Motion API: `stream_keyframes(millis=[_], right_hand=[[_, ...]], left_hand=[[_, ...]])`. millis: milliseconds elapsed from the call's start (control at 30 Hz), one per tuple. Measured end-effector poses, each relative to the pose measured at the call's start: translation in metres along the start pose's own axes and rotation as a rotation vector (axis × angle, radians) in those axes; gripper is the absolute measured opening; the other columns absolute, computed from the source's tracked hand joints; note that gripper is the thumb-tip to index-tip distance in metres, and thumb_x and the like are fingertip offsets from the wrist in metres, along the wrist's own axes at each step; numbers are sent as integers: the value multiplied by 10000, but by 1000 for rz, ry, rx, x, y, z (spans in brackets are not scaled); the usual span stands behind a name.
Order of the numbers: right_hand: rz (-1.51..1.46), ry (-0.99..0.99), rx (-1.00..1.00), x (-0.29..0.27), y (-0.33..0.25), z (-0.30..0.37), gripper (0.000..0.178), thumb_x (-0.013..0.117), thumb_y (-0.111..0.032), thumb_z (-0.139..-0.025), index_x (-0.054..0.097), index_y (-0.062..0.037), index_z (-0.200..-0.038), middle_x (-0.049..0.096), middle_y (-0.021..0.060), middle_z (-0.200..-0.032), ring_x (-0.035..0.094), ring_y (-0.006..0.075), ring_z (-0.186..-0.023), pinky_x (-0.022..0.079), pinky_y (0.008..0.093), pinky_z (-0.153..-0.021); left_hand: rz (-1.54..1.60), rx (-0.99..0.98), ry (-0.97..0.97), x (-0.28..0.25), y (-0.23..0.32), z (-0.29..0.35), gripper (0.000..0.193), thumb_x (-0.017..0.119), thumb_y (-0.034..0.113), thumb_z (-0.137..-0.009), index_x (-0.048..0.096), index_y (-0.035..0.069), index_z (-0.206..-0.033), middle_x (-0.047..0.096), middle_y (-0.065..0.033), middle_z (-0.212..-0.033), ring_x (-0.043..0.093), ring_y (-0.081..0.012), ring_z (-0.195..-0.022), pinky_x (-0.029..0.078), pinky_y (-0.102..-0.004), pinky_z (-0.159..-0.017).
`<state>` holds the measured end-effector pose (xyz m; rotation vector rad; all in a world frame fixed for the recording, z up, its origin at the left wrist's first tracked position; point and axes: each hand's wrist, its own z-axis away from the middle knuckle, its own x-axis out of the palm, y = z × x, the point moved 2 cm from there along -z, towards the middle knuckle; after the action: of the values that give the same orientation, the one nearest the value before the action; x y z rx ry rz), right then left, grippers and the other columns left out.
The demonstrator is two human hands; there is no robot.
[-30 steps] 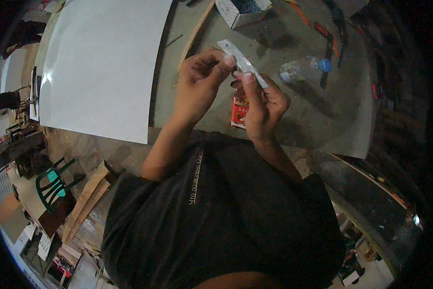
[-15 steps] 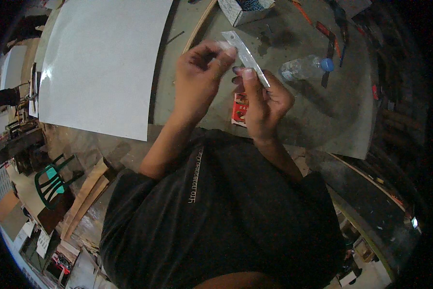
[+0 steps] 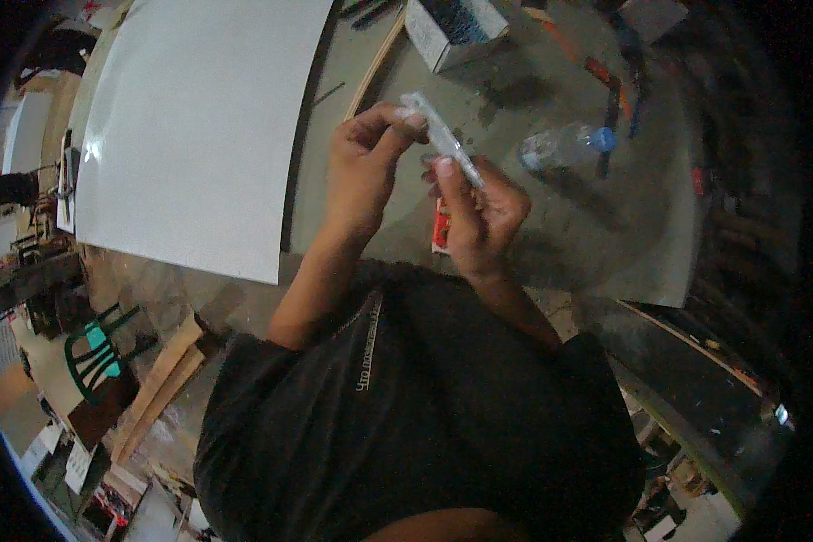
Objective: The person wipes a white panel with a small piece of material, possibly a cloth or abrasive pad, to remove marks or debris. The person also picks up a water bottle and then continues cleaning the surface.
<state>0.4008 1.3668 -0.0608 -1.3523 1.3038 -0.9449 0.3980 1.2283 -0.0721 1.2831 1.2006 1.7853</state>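
Note:
Over the grey tabletop, both my hands hold a flat silvery strip, which slants from upper left to lower right. The thumb and fingers of my left hand pinch near its far end, where something whitish and blurred shows at the fingertips. Lower down, my right hand grips the near end between thumb and bent fingers. Partly hidden behind my right hand, a small red box lies on the table. A clear plastic bottle with a blue cap lies on its side to the right.
A large white sheet covers the table's left side. At the back stands an open white carton of small dark pieces, beside a thin wooden strip. An orange-and-black tool lies far right. A green chair stands lower left.
Both hands and the strip sit slightly lower and to the left in the picture, and the strip shows narrower. The table has shifted a little too, as my view has moved.

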Motion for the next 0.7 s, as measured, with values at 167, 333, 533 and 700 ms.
stream_keyframes(millis=[167, 333, 533, 700], right_hand=[[9, 32, -29, 1, 1, -6, 211, 622, -167, -908, 661, 12, -803, 583, 62, -632, 503, 100, -548, 372, 263, -500], [56, 6, -63, 2, 13, -6, 229, 604, -186, -919, 661, 12, -819, 605, 75, -672, 521, 107, -576, 379, 274, -494], [98, 13, -62, 1, -4, -6, 232, 605, -188, -917, 664, 15, -821, 599, 83, -677, 524, 122, -571, 377, 264, -493], [115, -13, -58, -1, -1, -3, 219, 609, -172, -916, 668, 14, -818, 602, 77, -672, 523, 104, -575, 375, 255, -492]], left_hand=[[22, -106, -51, 5, -6, 11, 126, 635, 123, -880, 658, -2, -874, 659, -36, -834, 602, -108, -785, 469, -269, -754], [41, -68, -47, 4, -11, 1, 105, 590, 88, -889, 631, 7, -836, 639, -27, -794, 586, -98, -751, 459, -252, -701], [12, -15, -89, 5, -1, 5, 83, 556, 30, -858, 610, -9, -808, 643, -38, -789, 595, -95, -753, 470, -253, -692], [-104, 112, -101, -2, -4, 1, 72, 587, 22, -848, 634, -13, -805, 651, -41, -785, 600, -97, -732, 478, -254, -688]])
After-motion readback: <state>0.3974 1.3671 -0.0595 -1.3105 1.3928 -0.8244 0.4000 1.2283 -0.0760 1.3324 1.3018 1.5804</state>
